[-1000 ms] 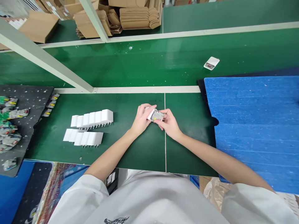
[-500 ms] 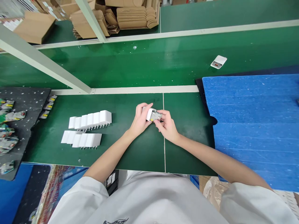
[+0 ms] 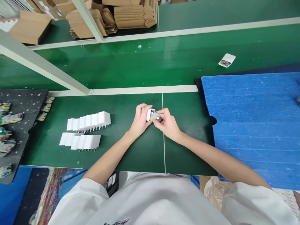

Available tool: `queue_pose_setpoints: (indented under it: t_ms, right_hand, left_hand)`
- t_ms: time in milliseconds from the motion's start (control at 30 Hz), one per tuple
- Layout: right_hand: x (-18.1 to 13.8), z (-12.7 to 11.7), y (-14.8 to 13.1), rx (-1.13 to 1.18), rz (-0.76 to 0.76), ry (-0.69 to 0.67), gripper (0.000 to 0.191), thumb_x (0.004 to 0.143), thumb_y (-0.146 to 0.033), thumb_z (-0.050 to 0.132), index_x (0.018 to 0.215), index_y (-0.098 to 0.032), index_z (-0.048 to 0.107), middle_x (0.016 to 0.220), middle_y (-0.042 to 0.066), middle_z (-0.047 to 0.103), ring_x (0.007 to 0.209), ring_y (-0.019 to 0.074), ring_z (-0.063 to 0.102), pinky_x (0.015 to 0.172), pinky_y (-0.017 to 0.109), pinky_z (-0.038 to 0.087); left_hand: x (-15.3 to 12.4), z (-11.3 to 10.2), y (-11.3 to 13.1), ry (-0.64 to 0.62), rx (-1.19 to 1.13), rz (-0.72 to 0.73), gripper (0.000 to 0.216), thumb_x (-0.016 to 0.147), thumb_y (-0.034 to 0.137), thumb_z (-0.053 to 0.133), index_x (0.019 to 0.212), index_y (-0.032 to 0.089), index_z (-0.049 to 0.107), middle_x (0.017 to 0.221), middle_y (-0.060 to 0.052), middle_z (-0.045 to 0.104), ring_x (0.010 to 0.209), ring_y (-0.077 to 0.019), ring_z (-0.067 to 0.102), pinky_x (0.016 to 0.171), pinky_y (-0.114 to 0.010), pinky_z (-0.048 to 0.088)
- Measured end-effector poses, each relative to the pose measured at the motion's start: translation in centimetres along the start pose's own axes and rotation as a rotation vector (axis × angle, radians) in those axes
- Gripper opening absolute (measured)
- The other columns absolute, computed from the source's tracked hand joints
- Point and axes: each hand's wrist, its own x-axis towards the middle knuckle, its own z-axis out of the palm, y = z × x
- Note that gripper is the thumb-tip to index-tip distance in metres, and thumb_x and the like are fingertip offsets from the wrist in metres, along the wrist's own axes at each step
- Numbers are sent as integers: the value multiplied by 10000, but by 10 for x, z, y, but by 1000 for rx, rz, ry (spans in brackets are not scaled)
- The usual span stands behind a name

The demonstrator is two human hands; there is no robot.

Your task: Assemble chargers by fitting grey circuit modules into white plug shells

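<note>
My left hand (image 3: 139,120) grips a small white charger shell (image 3: 149,114) over the green table (image 3: 131,147). My right hand (image 3: 167,124) pinches a circuit board (image 3: 156,116) that sits mostly inside the shell's open end. Both hands are closed and meet at the middle of the table. Left of them, two rows of white charger shells (image 3: 85,129) with metal prongs lie side by side.
A black mat (image 3: 21,131) with several loose circuit boards lies at the far left. A blue foam sheet (image 3: 255,122) covers the right side. One white charger (image 3: 226,60) lies alone on the green belt beyond. Cardboard boxes (image 3: 79,18) are stacked at the back.
The circuit board has gone deeper into the white shell, and my hands have drawn closer together. The view has shifted slightly.
</note>
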Motion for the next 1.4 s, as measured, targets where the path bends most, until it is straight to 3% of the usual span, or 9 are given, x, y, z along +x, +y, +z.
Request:
queue_pose_setpoints:
  t_ms: [500,700,967,1033,1133,1200,1333,1400]
  right_hand:
    - [-2,4,-4,-60,15,24,288,832,-406,601,989,-260,408,754,-35,620,580,138,560,596,279,471]
    - [-1,1,-7,-57,13,8,291,827,-415,594,973,-262,394,765,-30,620,598,141,577,613,283,478]
    - [3,-7,-10,-136,-8,-68,252,871,-361,614,1024,-260,441,755,-41,628,613,153,594,610,273,448]
    - [7,-12,-10,-186,-16,-97,326,865,-369,668,1105,-260,477,729,-53,614,605,157,589,605,273,433]
    - [17,-25,-10,-227,9,-93,582,815,-422,766,1286,-241,475,689,-70,582,588,157,573,599,284,444]
    - [23,-34,-9,-143,63,-110,654,797,-465,782,1326,-227,478,794,-33,629,633,157,605,588,291,493]
    - [30,-42,-6,216,230,-420,459,839,-463,728,1201,-224,578,1055,57,670,815,177,689,535,267,588]
    - [29,-39,-3,360,265,-468,418,817,-408,751,1151,-224,581,1043,48,667,851,174,693,531,244,607]
  left_hand:
    - [-2,3,6,18,42,-55,520,904,188,634,1355,242,380,1239,-123,418,1158,-260,562,892,-412,583]
    - [-3,5,7,47,59,-71,503,910,219,647,1350,231,404,1234,-122,436,1155,-254,563,895,-406,577]
    - [-2,5,5,63,58,10,475,973,302,611,1394,250,395,1238,-121,447,1160,-253,565,895,-405,576]
    - [-1,3,4,19,13,22,489,981,371,619,1402,247,403,1237,-128,465,1156,-264,574,924,-437,572]
    - [1,1,2,-59,-74,20,570,953,522,629,1413,252,426,1265,-144,496,1189,-289,577,977,-477,562]
    - [2,-1,0,-107,-113,11,671,902,624,634,1436,269,439,1306,-155,512,1259,-323,553,1046,-519,530]
    - [3,-2,-4,-198,-229,22,820,833,704,649,1529,340,413,1411,-150,494,1389,-369,476,1147,-571,453]
    - [3,-2,-4,-217,-296,-17,850,834,698,662,1562,359,382,1458,-145,462,1399,-356,480,1133,-540,477]
